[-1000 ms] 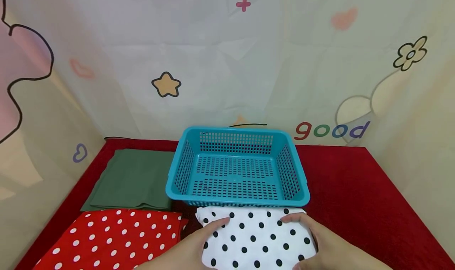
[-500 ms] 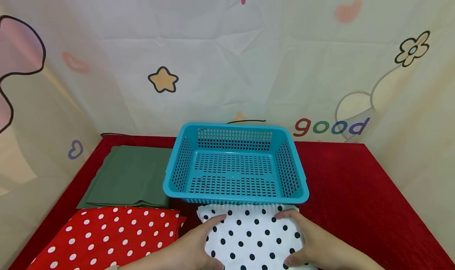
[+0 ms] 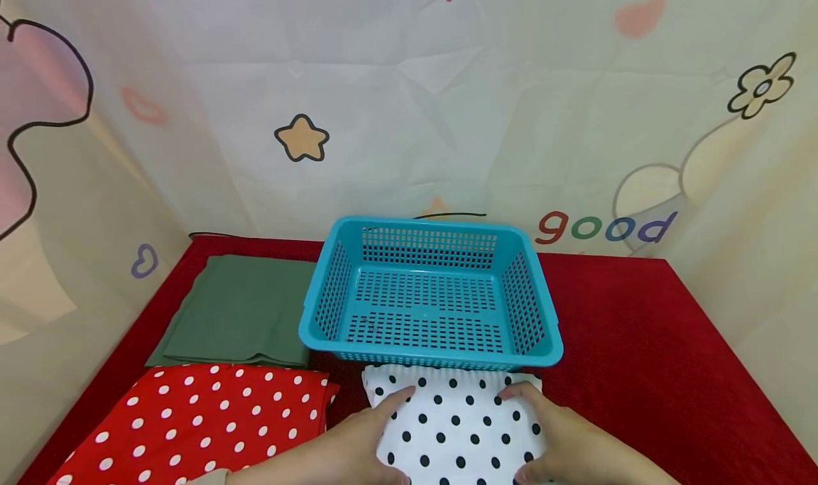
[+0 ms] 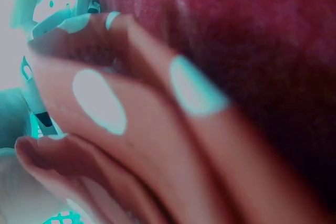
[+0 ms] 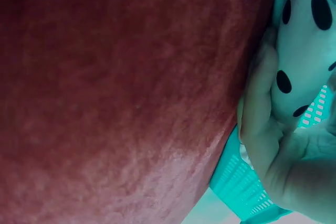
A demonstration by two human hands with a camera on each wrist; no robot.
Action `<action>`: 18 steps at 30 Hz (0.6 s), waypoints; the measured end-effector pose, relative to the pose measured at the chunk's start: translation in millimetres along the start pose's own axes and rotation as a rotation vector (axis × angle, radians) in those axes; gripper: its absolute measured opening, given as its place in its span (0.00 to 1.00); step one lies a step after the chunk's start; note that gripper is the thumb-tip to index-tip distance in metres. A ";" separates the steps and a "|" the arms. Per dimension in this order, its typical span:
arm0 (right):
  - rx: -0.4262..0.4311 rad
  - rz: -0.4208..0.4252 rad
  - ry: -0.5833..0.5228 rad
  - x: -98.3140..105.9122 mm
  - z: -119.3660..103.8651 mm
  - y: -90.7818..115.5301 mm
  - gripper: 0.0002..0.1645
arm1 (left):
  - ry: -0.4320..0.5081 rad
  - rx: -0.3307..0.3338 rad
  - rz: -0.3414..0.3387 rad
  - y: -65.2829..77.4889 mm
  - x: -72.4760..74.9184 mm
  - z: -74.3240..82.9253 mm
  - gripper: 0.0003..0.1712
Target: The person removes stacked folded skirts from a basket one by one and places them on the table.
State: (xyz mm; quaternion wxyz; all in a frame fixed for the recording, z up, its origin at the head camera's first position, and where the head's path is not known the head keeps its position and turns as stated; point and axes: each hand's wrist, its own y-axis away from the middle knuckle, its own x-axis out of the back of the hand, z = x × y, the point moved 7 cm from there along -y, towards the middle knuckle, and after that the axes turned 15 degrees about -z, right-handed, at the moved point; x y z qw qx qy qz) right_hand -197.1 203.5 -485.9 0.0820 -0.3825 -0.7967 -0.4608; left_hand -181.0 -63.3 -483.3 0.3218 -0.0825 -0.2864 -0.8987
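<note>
A folded white cloth with black dots (image 3: 456, 428) lies in front of the blue basket (image 3: 431, 358) in the head view. My left hand (image 3: 361, 446) grips its left side and my right hand (image 3: 565, 439) its right, each with thumb and index finger spread over the top. Their other fingers are mostly hidden along the sides. In the right wrist view, fingers (image 5: 260, 95) run along the edge of the dotted cloth (image 5: 302, 51). A red cloth with white dots (image 3: 204, 424) lies beneath my left forearm and fills much of the left wrist view, folds (image 4: 142, 108) showing.
A folded green cloth (image 3: 243, 314) lies left of the basket, behind the red one. Dark red fabric (image 3: 613, 336) covers the table. A pale printed curtain (image 3: 396, 130) hangs behind and along both sides.
My hands have drawn closer together on the white dotted cloth, and its sides have come inward. The head view has shifted slightly. The basket and the other cloths stay in place.
</note>
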 end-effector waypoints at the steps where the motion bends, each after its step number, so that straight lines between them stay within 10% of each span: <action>1: -0.017 0.009 0.024 0.7 -0.2 -0.3 0.68 | -0.011 0.001 0.001 0.0 0.6 1.1 0.64; 11: -0.056 0.028 0.142 10.6 12.2 4.1 0.65 | -0.039 0.099 0.002 8.2 9.4 -10.6 0.66; 18: 0.200 -0.223 0.021 32.7 24.1 31.2 0.35 | -0.152 0.143 -0.039 34.4 20.8 -11.2 0.55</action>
